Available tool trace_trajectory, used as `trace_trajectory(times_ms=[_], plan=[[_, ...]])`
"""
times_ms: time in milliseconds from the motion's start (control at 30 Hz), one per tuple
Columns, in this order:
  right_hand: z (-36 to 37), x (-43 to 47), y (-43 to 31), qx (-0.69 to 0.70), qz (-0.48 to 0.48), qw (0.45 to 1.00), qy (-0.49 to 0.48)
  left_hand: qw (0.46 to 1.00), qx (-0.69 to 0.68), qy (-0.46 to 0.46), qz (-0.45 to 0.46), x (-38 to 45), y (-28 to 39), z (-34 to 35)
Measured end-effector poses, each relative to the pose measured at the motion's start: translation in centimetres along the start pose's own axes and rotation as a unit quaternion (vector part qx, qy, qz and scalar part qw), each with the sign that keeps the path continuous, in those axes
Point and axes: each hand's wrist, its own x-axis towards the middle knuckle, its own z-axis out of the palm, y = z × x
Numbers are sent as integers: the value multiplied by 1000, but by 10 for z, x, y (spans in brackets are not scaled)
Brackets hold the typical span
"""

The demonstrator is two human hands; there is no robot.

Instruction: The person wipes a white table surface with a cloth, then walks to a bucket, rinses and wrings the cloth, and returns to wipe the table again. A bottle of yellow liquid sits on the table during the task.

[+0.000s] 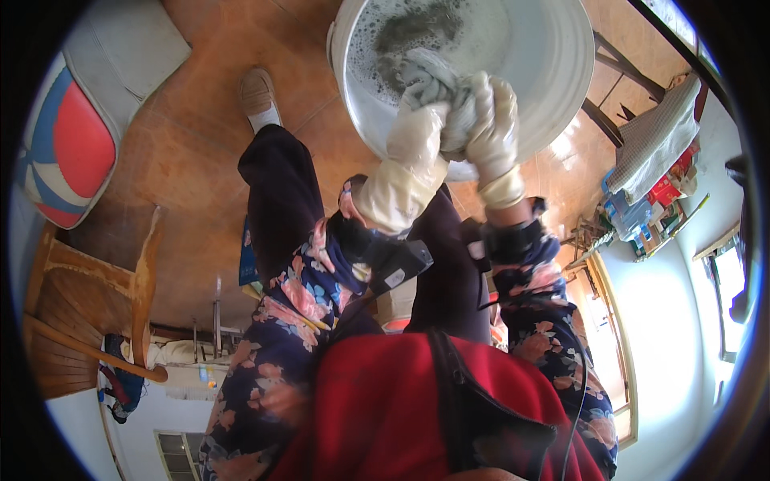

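Observation:
A wet, bunched grey-white cloth is gripped between both my hands above the near part of a white plastic bucket. My left hand, in a pale rubber glove, holds its left side. Gloved in the same way, my right hand closes around its right side, and bare wrist shows below the cuff. Soapy water with grey foam lies inside the bucket. The fingers of the left hand are partly hidden by the cloth.
At the left are a wooden chair and a grey sofa-like seat with a red, blue and white cushion. A cloth-covered table stands right, near plastic water jugs. A black cable runs along my right sleeve.

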Motion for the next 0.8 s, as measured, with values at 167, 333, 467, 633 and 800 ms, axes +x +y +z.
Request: trace_trajectory(times_ms=[167,333,467,633,800], plan=[[-48,48,12,185,169,954,-167,975,195,-53,98,3,-6,-6],[-63,70,-5,392,124,845,-342,811,470,-161,309,3,-1,2],[-54,80,-3,286,186,923,-176,809,382,-161,417,6,11,13],[-24,111,34,250,154,955,-31,709,469,-65,522,4,28,6],[50,130,105,-347,-124,899,-236,884,276,-81,370,10,18,-1]])
